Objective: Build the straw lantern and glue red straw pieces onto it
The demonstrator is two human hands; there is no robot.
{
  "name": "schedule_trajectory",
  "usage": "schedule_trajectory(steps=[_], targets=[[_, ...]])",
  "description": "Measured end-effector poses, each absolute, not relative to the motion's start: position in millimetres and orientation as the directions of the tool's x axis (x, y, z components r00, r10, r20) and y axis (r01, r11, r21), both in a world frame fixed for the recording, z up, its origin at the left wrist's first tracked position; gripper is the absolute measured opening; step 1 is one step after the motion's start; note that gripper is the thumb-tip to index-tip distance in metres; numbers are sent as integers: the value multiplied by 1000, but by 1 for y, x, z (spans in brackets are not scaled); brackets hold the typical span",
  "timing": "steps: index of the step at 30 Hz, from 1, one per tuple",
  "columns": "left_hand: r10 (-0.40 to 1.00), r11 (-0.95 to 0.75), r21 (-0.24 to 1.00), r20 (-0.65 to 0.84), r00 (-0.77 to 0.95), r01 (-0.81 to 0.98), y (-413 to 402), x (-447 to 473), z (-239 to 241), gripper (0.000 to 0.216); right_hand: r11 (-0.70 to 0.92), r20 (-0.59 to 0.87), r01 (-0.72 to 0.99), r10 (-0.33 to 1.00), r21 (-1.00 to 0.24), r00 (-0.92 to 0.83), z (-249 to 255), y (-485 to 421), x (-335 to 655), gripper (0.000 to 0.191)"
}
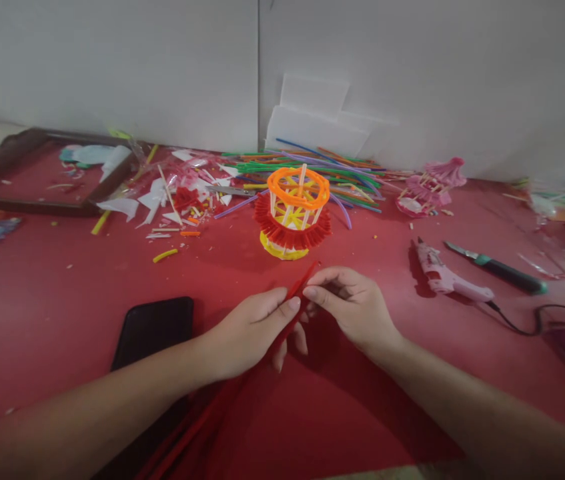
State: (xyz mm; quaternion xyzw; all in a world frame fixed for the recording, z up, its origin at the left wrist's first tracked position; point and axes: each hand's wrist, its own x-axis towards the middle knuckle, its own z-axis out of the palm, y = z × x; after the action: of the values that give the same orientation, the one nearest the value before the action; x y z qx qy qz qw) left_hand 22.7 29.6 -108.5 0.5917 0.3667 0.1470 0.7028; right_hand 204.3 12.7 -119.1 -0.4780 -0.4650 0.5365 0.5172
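Observation:
My left hand (249,333) and my right hand (352,303) meet low in the middle of the view, both pinched on a long thin red straw (303,281) that runs from near my lap up past my fingers. Just beyond them on the red table (62,280) stands a small lantern-like model (293,212) with an orange ring on top, a red fringe round its middle and a yellow base.
A black phone (155,330) lies left of my left hand. A pink glue gun (445,273) with a cord and a green-handled knife (502,268) lie to the right. Coloured straws (312,167), paper scraps (162,200), a pink craft piece (429,187) and a dark tray (22,180) line the back.

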Motion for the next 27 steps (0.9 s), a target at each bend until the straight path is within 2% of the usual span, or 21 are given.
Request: schedule_trajectory(steps=[5, 9, 13, 18, 27], targets=[[629, 327, 923, -372, 683, 202, 30, 23, -109, 32, -23, -27, -66, 997, -998, 66, -121, 20, 215, 24], [616, 339, 917, -385, 687, 210, 31, 22, -110, 34, -36, -51, -114, 989, -993, 135, -125, 26, 219, 28], [623, 322, 921, -380, 684, 219, 30, 22, -109, 34, -72, -93, -154, 987, -986, 134, -127, 27, 218, 45], [612, 314, 915, -398, 684, 252, 29, 23, -107, 36, -101, -116, -119, 984, -988, 134, -127, 26, 216, 34], [652, 164, 902, -403, 642, 399, 28, 25, -103, 31, -90, -111, -157, 985, -983, 133, -125, 23, 214, 33]])
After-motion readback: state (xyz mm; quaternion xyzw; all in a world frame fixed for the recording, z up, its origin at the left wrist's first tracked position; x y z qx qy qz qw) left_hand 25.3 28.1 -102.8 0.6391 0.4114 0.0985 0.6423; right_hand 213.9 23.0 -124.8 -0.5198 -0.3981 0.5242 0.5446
